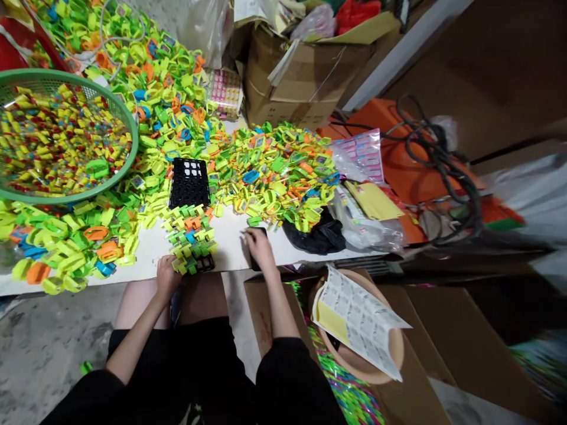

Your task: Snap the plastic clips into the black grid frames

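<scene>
A black perforated tray (190,192) stands on the table in front of me, its far part bare. Its near part is covered by rows of green, yellow, orange and blue plastic toy pieces (191,236). My left hand (167,277) is closed at the tray's near left corner, its fingertips partly hidden by the pieces. To the right, my right hand (260,245) is over a flat dark object (257,260) at the table's edge. Its thumb and fingers are pinched together; whatever they hold is too small to make out.
A green basket (133,133) of small yellow and red parts stands at left. Heaps of loose toy pieces (274,171) surround the tray. A black plastic bag (316,236) lies at right. Below it are a round tub (396,348) with printed sheets (354,313) and open cartons.
</scene>
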The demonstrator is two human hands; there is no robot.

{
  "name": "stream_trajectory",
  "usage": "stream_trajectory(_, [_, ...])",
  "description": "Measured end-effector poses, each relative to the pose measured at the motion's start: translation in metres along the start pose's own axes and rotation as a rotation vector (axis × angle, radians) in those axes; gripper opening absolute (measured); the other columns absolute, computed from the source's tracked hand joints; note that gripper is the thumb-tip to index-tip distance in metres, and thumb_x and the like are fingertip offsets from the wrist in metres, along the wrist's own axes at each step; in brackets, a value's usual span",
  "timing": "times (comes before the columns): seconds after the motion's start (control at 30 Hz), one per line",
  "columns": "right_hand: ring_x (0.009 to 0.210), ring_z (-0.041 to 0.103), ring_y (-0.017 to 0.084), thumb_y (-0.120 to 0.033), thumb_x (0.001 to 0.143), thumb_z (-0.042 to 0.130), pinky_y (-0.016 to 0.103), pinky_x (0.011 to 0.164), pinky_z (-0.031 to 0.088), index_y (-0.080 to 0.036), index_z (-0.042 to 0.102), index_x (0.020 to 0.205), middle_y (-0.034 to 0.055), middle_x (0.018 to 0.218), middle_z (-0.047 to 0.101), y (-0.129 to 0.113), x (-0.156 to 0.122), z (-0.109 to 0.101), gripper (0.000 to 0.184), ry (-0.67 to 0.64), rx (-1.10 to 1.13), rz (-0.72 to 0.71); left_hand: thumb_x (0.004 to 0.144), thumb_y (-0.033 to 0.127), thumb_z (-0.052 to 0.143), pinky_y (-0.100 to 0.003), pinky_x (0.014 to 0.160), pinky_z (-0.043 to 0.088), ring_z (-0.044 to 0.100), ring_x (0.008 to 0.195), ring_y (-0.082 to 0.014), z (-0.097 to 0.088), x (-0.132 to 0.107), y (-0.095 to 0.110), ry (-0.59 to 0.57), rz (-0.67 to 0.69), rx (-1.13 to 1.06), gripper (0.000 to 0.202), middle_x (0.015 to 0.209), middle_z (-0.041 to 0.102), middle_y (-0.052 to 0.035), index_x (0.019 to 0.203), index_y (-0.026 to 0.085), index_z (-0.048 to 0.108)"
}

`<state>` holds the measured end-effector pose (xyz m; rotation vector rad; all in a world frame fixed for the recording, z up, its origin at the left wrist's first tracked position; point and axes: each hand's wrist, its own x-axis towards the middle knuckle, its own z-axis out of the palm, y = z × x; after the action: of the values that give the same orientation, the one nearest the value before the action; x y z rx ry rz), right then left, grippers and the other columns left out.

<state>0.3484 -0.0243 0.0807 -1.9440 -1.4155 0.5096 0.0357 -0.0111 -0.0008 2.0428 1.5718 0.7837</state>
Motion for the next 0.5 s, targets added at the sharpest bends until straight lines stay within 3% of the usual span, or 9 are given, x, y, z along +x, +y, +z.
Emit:
stream_trajectory(0.07, [0.111,0.055,0.026,-0.022,0.091,0.041,0.039,0.095,0.045,-0.014,0.066,0.111,0.0169,0.12,0.062,0.012,0.028,-0.016,0.032,0.177,-0.215,0.06,0.069,0.019,0.067,-0.038,0.083,0.046,0.059,0.095,-0.0266,-0.001,0.0,0.001,-0.011,-0.004,-0.003,0.016,0.087,0.067,-0.0076,0.085,0.021,0.065])
stream_trajectory(0.1, [0.111,0.054,0.027,-0.018,0.09,0.041,0.039,0.093,0.045,-0.012,0.065,0.112,0.0193,0.122,0.059,0.017,0.041,-0.02,0.033,0.199,-0.312,0.093,0.069,0.02,0.067,-0.038,0.083,0.046,0.059,0.095,-0.0264,-0.002,0.0,0.001,-0.017,-0.005,-0.009,0.016,0.088,0.067,-0.0074,0.085,0.021,0.065])
stream_trajectory(0.23, [0.105,0.054,0.027,-0.01,0.088,0.042,0.035,0.083,0.045,-0.006,0.066,0.105,0.0235,0.117,0.058,0.025,0.075,-0.024,0.03,0.088,-0.567,0.204,0.073,0.021,0.064,-0.037,0.08,0.046,0.058,0.094,-0.0258,-0.006,-0.002,0.004,-0.029,-0.01,-0.038,0.014,0.091,0.068,-0.0077,0.086,0.021,0.066])
stream_trajectory(0.37, [0.099,0.055,0.025,-0.014,0.089,0.046,0.033,0.079,0.043,-0.008,0.064,0.103,0.021,0.113,0.058,0.024,0.076,-0.03,0.024,0.063,-0.622,0.197,0.073,0.02,0.062,-0.038,0.08,0.046,0.058,0.092,-0.0259,-0.008,-0.003,0.009,-0.034,-0.034,-0.046,0.013,0.088,0.067,-0.0073,0.085,0.021,0.067])
stream_trajectory(0.5, [0.085,0.057,0.022,-0.023,0.088,0.05,0.033,0.074,0.044,-0.011,0.058,0.107,0.0162,0.104,0.061,0.02,0.05,-0.047,0.024,0.223,-0.478,0.177,0.071,0.018,0.063,-0.037,0.08,0.046,0.058,0.091,-0.0252,-0.01,-0.002,0.013,-0.037,-0.056,-0.042,0.01,0.086,0.067,-0.0064,0.08,0.021,0.067])
